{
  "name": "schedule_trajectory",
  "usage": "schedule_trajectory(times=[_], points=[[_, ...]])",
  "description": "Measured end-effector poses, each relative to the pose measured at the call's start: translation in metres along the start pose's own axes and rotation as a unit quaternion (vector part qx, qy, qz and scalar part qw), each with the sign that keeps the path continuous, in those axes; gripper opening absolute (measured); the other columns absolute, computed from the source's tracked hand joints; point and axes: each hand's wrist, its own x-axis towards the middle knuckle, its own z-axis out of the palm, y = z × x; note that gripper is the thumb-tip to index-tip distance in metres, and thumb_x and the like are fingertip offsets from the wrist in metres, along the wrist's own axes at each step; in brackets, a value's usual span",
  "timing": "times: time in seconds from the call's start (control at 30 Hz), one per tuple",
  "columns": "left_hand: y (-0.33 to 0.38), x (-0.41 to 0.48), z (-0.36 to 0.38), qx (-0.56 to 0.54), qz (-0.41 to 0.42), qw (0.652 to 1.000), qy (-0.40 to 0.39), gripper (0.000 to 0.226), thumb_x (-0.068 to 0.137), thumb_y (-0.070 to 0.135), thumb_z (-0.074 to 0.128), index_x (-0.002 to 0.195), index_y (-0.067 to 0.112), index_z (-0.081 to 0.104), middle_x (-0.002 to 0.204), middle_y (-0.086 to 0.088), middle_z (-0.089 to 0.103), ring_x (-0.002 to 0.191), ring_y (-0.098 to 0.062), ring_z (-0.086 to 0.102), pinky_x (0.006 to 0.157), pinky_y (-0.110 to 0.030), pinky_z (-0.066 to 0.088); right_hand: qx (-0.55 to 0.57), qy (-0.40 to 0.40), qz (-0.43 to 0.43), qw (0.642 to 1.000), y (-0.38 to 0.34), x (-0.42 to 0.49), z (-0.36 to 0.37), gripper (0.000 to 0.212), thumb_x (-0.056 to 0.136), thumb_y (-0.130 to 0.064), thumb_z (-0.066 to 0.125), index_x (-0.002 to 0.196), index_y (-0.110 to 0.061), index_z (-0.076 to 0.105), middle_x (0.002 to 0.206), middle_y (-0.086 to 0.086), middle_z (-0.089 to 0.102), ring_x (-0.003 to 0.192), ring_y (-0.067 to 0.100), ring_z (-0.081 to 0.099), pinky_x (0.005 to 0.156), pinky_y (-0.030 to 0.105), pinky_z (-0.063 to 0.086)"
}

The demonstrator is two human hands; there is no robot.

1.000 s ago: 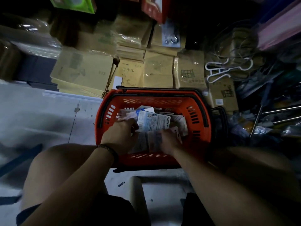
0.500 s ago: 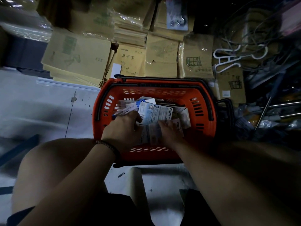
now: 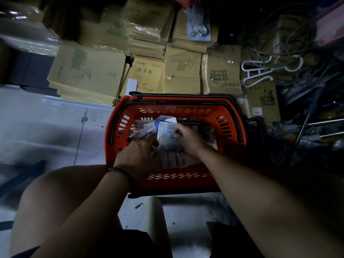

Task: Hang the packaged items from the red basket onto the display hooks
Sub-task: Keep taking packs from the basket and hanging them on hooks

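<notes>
Right hand (image 3: 187, 138) has slid deeper into the red basket (image 3: 175, 109), fingers (image 3: 176, 130) now pinching a white packet (image 3: 164, 132); left hand (image 3: 138, 155) stays curled on the packet bundle (image 3: 143, 134).

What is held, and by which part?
Left hand grips correction-tape packs by their near ends; right hand seems to pinch a white pack at its edge.
</notes>
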Motion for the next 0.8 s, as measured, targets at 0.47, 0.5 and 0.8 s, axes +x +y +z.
schedule_trajectory(times=[0.47, 0.5, 0.8], points=[[-0.014, 0.01, 0.012, 0.034, 0.008, 0.999, -0.008, 0.028, 0.1, 0.04, 0.067, 0.125, 0.033, 0.058, 0.146, -0.005, 0.056, 0.12, -0.025, 0.067, 0.092, -0.045, 0.064, -0.104, -0.037, 0.052, 0.993, 0.001, 0.001, 0.02, 0.094, 0.08, -0.027, 0.083, 0.158, -0.017, 0.031, 0.157, 0.007, 0.023, 0.147, 0.035, 0.034, 0.114, 0.049, 0.044], [-0.014, 0.01, 0.013, 0.034, 0.01, 0.999, -0.009, 0.028, 0.1, 0.04, 0.066, 0.125, 0.032, 0.058, 0.146, -0.006, 0.057, 0.12, -0.025, 0.066, 0.093, -0.045, 0.064, -0.138, -0.01, 0.04, 0.99, 0.0, -0.005, 0.023, 0.091, 0.078, -0.027, 0.084, 0.154, -0.016, 0.036, 0.151, 0.009, 0.031, 0.141, 0.035, 0.04, 0.11, 0.048, 0.047], [-0.012, 0.006, 0.008, 0.049, 0.008, 0.999, -0.019, 0.027, 0.1, 0.039, 0.067, 0.125, 0.031, 0.061, 0.139, -0.006, 0.063, 0.114, -0.023, 0.068, 0.091, -0.042, 0.063, -0.21, 0.009, 0.008, 0.978, 0.019, -0.036, 0.016, 0.062, 0.077, -0.044, 0.074, 0.134, -0.032, 0.056, 0.132, -0.003, 0.063, 0.126, 0.027, 0.053, 0.102, 0.041, 0.04]])
